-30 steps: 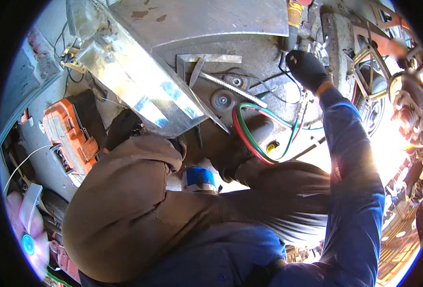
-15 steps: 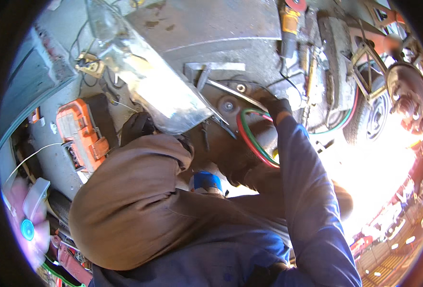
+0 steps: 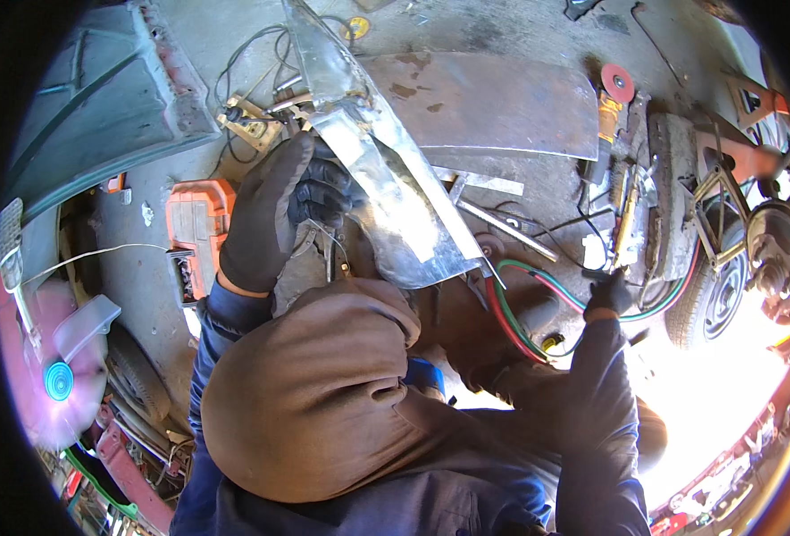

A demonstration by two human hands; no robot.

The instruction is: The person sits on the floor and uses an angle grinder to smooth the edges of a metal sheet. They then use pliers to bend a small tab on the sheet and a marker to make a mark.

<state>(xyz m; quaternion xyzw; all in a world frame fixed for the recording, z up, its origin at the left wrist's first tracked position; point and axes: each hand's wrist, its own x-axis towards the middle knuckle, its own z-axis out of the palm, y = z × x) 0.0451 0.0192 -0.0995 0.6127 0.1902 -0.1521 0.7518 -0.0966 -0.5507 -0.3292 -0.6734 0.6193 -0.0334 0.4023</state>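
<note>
My left hand [image 3: 301, 192], in a dark glove, has its fingers curled against the left edge of a shiny folded sheet-metal piece [image 3: 430, 219]. Whatever it may hold is hidden. My right hand [image 3: 607, 295], gloved too, is out to the right, closed at the lower end of a brass-coloured rod-like tool [image 3: 625, 228]. A small dark part shows at its fingers, too unclear to name. Red and green hoses [image 3: 511, 326] loop beside it. A hammer [image 3: 506, 228] lies between the sheet metal and this hand.
Beyond lie a flat steel plate [image 3: 502, 103] and an angle grinder [image 3: 609, 116] with a red disc. An orange case [image 3: 200, 223] and a spinning fan [image 3: 55, 380] are at left. Right are a scissor jack [image 3: 721, 219], a wheel [image 3: 712, 299] and glaring light.
The view has shifted, so the scene sits lower and farther right. My left hand now shows plainly beside the sheet metal. My right hand has moved away from the hammer's handle end.
</note>
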